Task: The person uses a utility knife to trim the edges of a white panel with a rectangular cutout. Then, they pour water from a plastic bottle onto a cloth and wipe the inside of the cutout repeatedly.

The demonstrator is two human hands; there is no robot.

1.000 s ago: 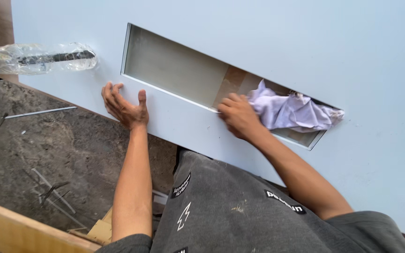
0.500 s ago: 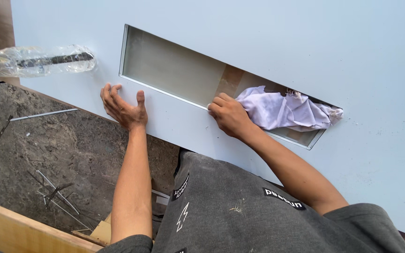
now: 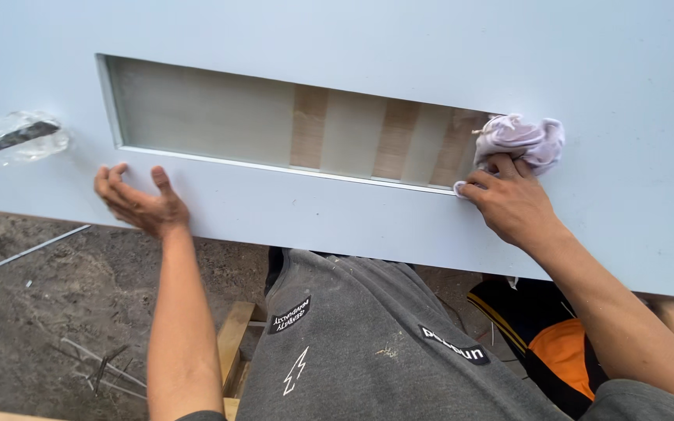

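Note:
A pale blue-white door panel (image 3: 337, 210) lies flat in front of me, with a long rectangular cut-out (image 3: 274, 117) through it. My right hand (image 3: 509, 199) presses a crumpled light purple cloth (image 3: 520, 140) against the right end of the cut-out. On the panel's near strip, below the cut-out's left part, rests my left hand (image 3: 138, 201), its fingers spread and flat. A dark door handle wrapped in clear plastic (image 3: 9, 140) sticks out at the panel's left edge.
Wooden slats (image 3: 310, 129) show through the cut-out. Below the panel is rough grey ground with thin metal rods (image 3: 40, 245). A timber piece (image 3: 232, 343) stands by my grey trousers; an orange and black object (image 3: 563, 351) lies to the right.
My right hand has slid the cloth to the right end of the cut-out. The view has shifted, so the panel now lies nearly level. My left hand stays on the near strip.

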